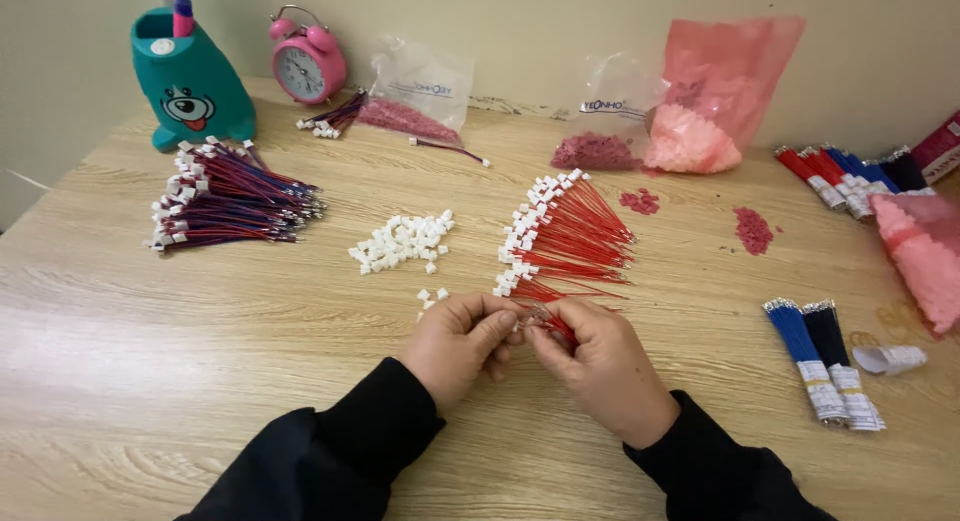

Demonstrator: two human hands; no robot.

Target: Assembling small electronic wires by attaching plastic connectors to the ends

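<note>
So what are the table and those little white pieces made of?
The table looks like pale wood or wood-look laminate: grain lines run across it, with a soft sheen. The little white pieces seem to be moulded plastic, small, blocky and matte, though too small to tell for sure.

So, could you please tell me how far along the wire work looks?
Done: a fan of red wires with white ends and a red-blue pile. In hand: left hand and right hand pinch one red wire. Left: loose white connectors and bundled wires.

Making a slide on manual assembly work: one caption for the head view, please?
Both hands, left hand and right hand, pinch a red wire beside a fan of red wires on a wooden table.
</note>
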